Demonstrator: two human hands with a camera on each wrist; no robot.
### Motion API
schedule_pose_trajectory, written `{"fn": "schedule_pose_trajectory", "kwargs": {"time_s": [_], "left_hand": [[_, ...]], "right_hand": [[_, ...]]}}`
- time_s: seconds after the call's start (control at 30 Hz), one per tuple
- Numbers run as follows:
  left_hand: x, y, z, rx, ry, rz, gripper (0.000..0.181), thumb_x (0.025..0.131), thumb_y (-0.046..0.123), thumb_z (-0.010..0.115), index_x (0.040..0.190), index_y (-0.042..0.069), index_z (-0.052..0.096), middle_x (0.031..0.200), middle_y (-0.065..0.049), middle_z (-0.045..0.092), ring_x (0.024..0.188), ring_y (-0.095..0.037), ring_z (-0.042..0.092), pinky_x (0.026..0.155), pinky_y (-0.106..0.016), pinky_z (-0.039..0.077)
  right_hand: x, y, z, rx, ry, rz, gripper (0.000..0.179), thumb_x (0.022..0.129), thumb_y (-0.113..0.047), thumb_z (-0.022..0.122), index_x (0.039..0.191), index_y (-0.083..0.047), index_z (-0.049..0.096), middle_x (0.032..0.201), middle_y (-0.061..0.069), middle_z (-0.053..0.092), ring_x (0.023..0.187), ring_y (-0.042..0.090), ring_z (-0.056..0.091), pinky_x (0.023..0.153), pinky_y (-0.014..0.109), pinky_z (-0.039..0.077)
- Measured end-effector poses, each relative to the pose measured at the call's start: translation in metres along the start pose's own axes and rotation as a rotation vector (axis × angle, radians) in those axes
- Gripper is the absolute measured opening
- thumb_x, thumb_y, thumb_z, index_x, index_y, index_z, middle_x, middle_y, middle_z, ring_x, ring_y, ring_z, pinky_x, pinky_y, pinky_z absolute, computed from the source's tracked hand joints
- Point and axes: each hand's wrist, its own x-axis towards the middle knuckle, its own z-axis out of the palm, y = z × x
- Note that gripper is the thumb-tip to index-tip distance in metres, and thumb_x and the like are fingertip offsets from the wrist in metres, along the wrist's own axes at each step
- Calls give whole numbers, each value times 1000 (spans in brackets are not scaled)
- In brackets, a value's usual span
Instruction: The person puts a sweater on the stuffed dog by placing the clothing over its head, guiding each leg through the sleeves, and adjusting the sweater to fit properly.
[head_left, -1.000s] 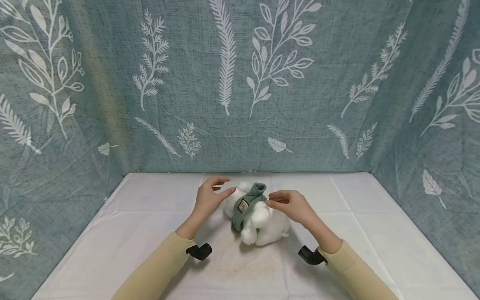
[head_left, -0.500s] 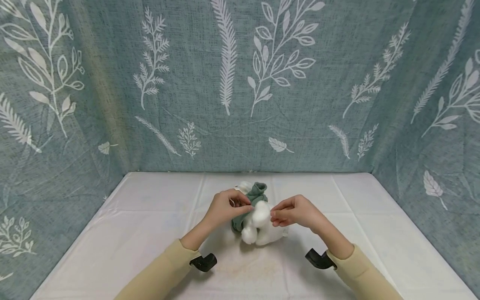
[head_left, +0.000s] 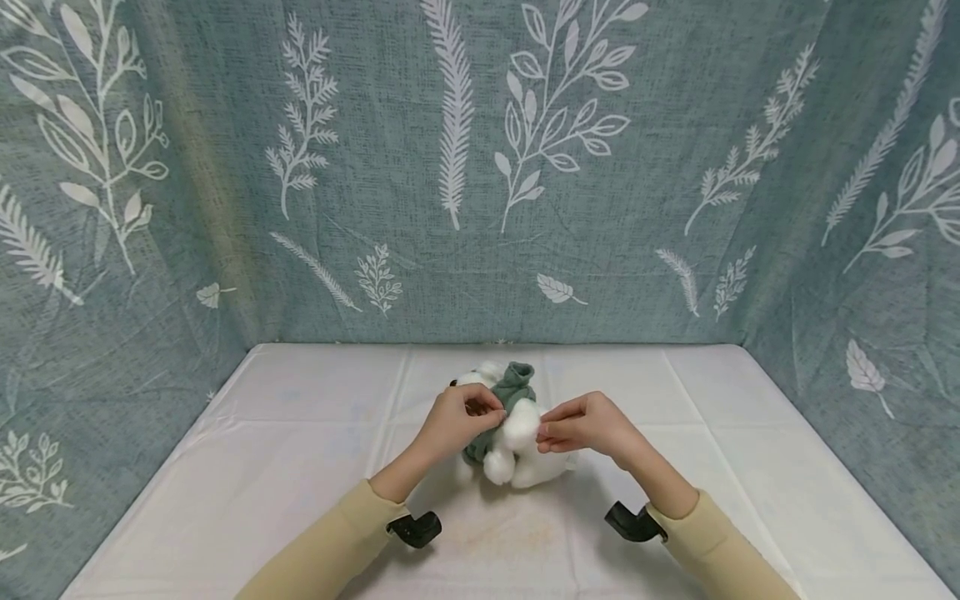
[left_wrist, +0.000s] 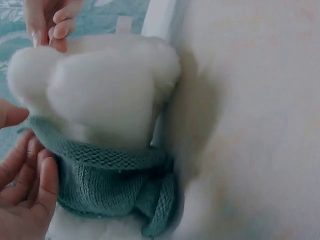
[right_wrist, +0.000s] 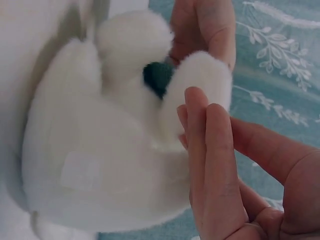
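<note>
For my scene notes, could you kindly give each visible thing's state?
White plush toy: lying down, clothed
Green knit garment: worn by toy, edge rolled
Left hand: fingers pinching garment's edge
Right hand: fingers at toy, grip unclear
Tablecloth: creased
Patterned curtain: hanging, wrinkled

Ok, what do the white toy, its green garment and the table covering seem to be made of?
White toy: soft plush, probably synthetic, matte; its fuzzy pile shows in the wrist views.
Green garment: knitted yarn, perhaps wool or acrylic, matte; stitches and a rolled edge show.
Table covering: a smooth, thin sheet with creases; cloth or plastic, I can't tell.
</note>
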Motion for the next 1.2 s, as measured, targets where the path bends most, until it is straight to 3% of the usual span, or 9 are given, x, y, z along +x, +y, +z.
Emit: {"fn": "schedule_pose_trajectory", "kwargs": {"time_s": [0.17, 0.33, 0.47, 0.57, 0.63, 0.73, 0.83, 1.0, 1.2], "left_hand": [[0, 3, 3, 3, 8, 2, 8, 84, 14, 72, 91, 10, 70, 81, -1, 67, 73, -11, 60, 65, -26, 51], [1, 4, 3, -91, -57, 6, 9, 87, 11, 68, 93, 5, 69, 86, -6, 67, 76, -11, 59, 69, -25, 51], [-1, 8, 0, -174, -175, 103, 10, 88, 11, 66, 95, 3, 67, 89, -8, 64, 78, -14, 57, 70, -26, 49], [-8, 15, -2, -128, -254, 204, 7, 87, 7, 68, 91, 2, 68, 86, -9, 61, 76, -12, 54, 69, -28, 49], [-13, 20, -1, -78, -267, 239, 6, 85, 7, 70, 89, 3, 69, 84, -10, 61, 74, -11, 54, 68, -28, 48], [-17, 21, 3, -14, -247, 236, 6, 82, 7, 73, 87, 4, 71, 84, -11, 62, 72, -11, 54, 66, -28, 48], [-16, 13, 7, 7, -233, 226, 5, 82, 10, 74, 86, 7, 72, 86, -8, 63, 72, -10, 54, 65, -26, 47], [-13, 6, 7, 2, -221, 194, 7, 87, 22, 70, 91, 16, 71, 88, -1, 63, 75, -10, 55, 67, -25, 48], [-6, 4, 5, 32, 55, 19, 15, 91, 23, 65, 100, 11, 64, 87, -1, 63, 77, -11, 57, 69, -25, 49]], "right_hand": [[1, 1, 0, 15, -14, -3, 35, 89, -12, 66, 115, 11, 61, 97, 18, 72, 83, 20, 72, 76, 32, 57], [4, 2, 5, 25, 34, -10, 34, 87, -12, 68, 112, 10, 64, 94, 17, 72, 81, 20, 72, 76, 32, 57], [9, 5, 9, 68, 83, -4, 30, 86, -10, 69, 109, 9, 66, 88, 17, 73, 78, 20, 72, 75, 32, 57], [10, 7, 11, 84, 109, 5, 27, 88, -7, 66, 108, 10, 66, 87, 17, 73, 77, 19, 72, 75, 31, 57], [10, 7, 12, 61, 127, -2, 26, 89, -9, 65, 107, 9, 66, 86, 17, 72, 76, 20, 72, 74, 31, 58], [12, 8, 15, -5, 159, -23, 28, 89, -20, 67, 101, 5, 70, 81, 15, 72, 72, 21, 72, 70, 32, 58], [14, 8, 20, -94, 195, -57, 31, 86, -30, 70, 92, 1, 73, 74, 12, 72, 67, 21, 71, 65, 32, 58], [17, 7, 25, -195, 250, -90, 20, 84, -21, 72, 84, -1, 73, 68, 9, 71, 62, 20, 70, 60, 32, 58], [17, 6, 27, -187, 258, -125, 11, 84, -9, 69, 85, 2, 72, 70, 12, 71, 63, 20, 71, 60, 31, 58]]}}
